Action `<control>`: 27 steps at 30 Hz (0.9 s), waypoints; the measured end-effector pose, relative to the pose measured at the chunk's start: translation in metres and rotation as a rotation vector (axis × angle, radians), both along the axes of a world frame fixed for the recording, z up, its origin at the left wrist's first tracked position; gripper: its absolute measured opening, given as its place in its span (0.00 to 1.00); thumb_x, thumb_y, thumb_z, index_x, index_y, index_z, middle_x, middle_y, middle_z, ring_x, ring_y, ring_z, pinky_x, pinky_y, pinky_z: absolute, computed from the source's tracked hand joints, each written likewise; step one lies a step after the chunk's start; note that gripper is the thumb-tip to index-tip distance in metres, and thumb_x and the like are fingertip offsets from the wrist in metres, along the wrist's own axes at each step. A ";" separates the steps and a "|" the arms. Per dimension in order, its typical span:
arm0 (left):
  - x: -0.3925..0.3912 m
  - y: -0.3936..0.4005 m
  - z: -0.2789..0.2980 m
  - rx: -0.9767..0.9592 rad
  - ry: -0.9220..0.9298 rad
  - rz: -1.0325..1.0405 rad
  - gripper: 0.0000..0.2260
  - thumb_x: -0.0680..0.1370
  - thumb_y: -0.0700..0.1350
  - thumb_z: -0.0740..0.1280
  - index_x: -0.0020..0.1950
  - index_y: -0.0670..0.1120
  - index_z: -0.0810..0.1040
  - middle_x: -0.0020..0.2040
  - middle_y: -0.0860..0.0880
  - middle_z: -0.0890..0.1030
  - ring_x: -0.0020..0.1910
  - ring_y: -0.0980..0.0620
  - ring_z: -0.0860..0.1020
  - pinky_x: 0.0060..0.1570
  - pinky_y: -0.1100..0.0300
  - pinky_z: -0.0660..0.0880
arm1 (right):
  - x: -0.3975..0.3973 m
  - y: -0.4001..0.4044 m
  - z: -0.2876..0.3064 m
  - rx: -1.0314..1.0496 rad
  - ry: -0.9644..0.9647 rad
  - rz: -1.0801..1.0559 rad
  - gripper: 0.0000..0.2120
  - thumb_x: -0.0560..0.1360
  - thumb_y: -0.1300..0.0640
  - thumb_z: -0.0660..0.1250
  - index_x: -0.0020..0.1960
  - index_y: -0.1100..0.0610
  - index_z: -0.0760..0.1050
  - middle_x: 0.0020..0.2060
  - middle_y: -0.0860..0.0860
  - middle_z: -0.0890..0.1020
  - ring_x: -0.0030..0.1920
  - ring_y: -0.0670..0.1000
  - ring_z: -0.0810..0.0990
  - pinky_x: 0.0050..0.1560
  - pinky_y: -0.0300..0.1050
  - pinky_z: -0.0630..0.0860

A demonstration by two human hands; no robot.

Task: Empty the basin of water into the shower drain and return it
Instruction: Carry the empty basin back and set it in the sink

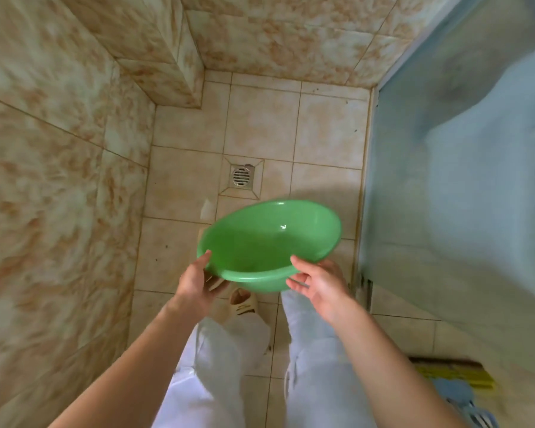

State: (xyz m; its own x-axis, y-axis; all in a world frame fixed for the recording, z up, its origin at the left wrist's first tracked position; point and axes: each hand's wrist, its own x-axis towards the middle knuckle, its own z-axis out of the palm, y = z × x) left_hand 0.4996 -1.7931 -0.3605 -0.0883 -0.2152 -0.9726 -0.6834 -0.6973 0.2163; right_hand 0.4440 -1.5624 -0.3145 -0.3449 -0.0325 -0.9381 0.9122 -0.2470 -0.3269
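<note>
I hold a green plastic basin (269, 242) over the tiled shower floor, tilted with its far rim raised. My left hand (198, 281) grips its near left rim, thumb on top and fingers underneath. My right hand (317, 282) grips the near right rim the same way. No water shows inside the basin. The round metal drain (241, 177) lies in the floor just beyond the basin's far edge.
Marbled tiled walls close in on the left and behind, with a tiled ledge (179, 66) in the corner. A frosted blue glass panel (445, 180) stands on the right. My slippered foot (244, 302) is below the basin. A colourful mat (457, 381) lies at lower right.
</note>
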 end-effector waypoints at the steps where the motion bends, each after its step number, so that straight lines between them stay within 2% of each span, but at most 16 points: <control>1: 0.002 -0.003 0.016 0.010 0.002 -0.005 0.15 0.77 0.48 0.69 0.60 0.41 0.77 0.53 0.40 0.83 0.51 0.43 0.83 0.39 0.50 0.82 | 0.003 0.003 0.017 -0.015 -0.007 0.000 0.16 0.67 0.64 0.76 0.52 0.63 0.76 0.41 0.58 0.80 0.37 0.53 0.78 0.42 0.49 0.82; 3: 0.006 -0.010 0.047 0.009 0.007 -0.056 0.17 0.77 0.46 0.69 0.64 0.40 0.76 0.57 0.40 0.81 0.56 0.42 0.81 0.42 0.48 0.82 | 0.011 0.010 0.052 -0.017 0.000 0.021 0.14 0.64 0.62 0.78 0.46 0.63 0.76 0.34 0.54 0.81 0.34 0.52 0.79 0.45 0.49 0.82; 5: 0.010 -0.015 0.078 0.014 0.042 -0.090 0.18 0.76 0.44 0.69 0.64 0.40 0.75 0.57 0.40 0.81 0.59 0.41 0.80 0.43 0.46 0.82 | 0.020 0.016 0.082 -0.042 0.023 0.028 0.13 0.63 0.61 0.78 0.44 0.61 0.77 0.32 0.52 0.80 0.33 0.52 0.79 0.46 0.50 0.80; 9: 0.023 -0.019 0.135 0.042 0.131 -0.154 0.13 0.77 0.43 0.68 0.58 0.39 0.77 0.48 0.41 0.83 0.51 0.42 0.83 0.43 0.46 0.82 | 0.052 0.020 0.131 -0.009 0.062 -0.018 0.15 0.67 0.60 0.76 0.50 0.64 0.76 0.34 0.54 0.78 0.34 0.53 0.79 0.43 0.49 0.81; 12: 0.038 -0.020 0.163 0.056 0.153 -0.224 0.10 0.77 0.44 0.68 0.54 0.38 0.78 0.42 0.42 0.82 0.45 0.43 0.82 0.45 0.48 0.80 | 0.077 0.023 0.150 -0.022 0.046 -0.089 0.16 0.67 0.59 0.76 0.49 0.64 0.74 0.34 0.54 0.78 0.35 0.54 0.79 0.40 0.48 0.81; 15: 0.048 -0.017 0.184 0.061 0.154 -0.302 0.09 0.78 0.44 0.67 0.49 0.38 0.79 0.42 0.42 0.81 0.44 0.43 0.81 0.46 0.48 0.78 | 0.102 0.033 0.167 -0.076 0.002 -0.177 0.17 0.66 0.60 0.76 0.49 0.63 0.72 0.36 0.55 0.77 0.38 0.54 0.79 0.44 0.50 0.81; 19: 0.062 -0.003 0.196 0.076 0.119 -0.398 0.08 0.78 0.44 0.66 0.44 0.39 0.76 0.46 0.40 0.79 0.47 0.41 0.81 0.51 0.46 0.77 | 0.140 0.057 0.177 -0.113 -0.052 -0.257 0.14 0.70 0.59 0.73 0.50 0.61 0.72 0.38 0.54 0.77 0.41 0.54 0.79 0.43 0.49 0.80; 21: 0.066 0.009 0.199 0.085 0.101 -0.464 0.08 0.79 0.44 0.65 0.47 0.38 0.77 0.49 0.39 0.79 0.50 0.40 0.80 0.52 0.46 0.78 | 0.156 0.072 0.180 -0.120 -0.082 -0.305 0.10 0.72 0.59 0.72 0.48 0.61 0.72 0.36 0.54 0.77 0.40 0.53 0.79 0.43 0.49 0.80; 24: 0.071 0.036 0.204 0.121 0.056 -0.592 0.13 0.79 0.44 0.63 0.58 0.37 0.77 0.55 0.38 0.80 0.57 0.38 0.80 0.54 0.45 0.78 | 0.181 0.099 0.185 -0.128 -0.119 -0.414 0.07 0.73 0.62 0.70 0.48 0.62 0.73 0.33 0.54 0.77 0.38 0.53 0.78 0.42 0.49 0.80; 27: 0.076 0.072 0.208 0.129 0.014 -0.715 0.14 0.81 0.45 0.60 0.60 0.38 0.75 0.59 0.38 0.80 0.60 0.38 0.78 0.56 0.44 0.76 | 0.204 0.126 0.188 -0.142 -0.133 -0.498 0.07 0.74 0.62 0.68 0.50 0.63 0.73 0.35 0.55 0.77 0.38 0.54 0.77 0.43 0.50 0.79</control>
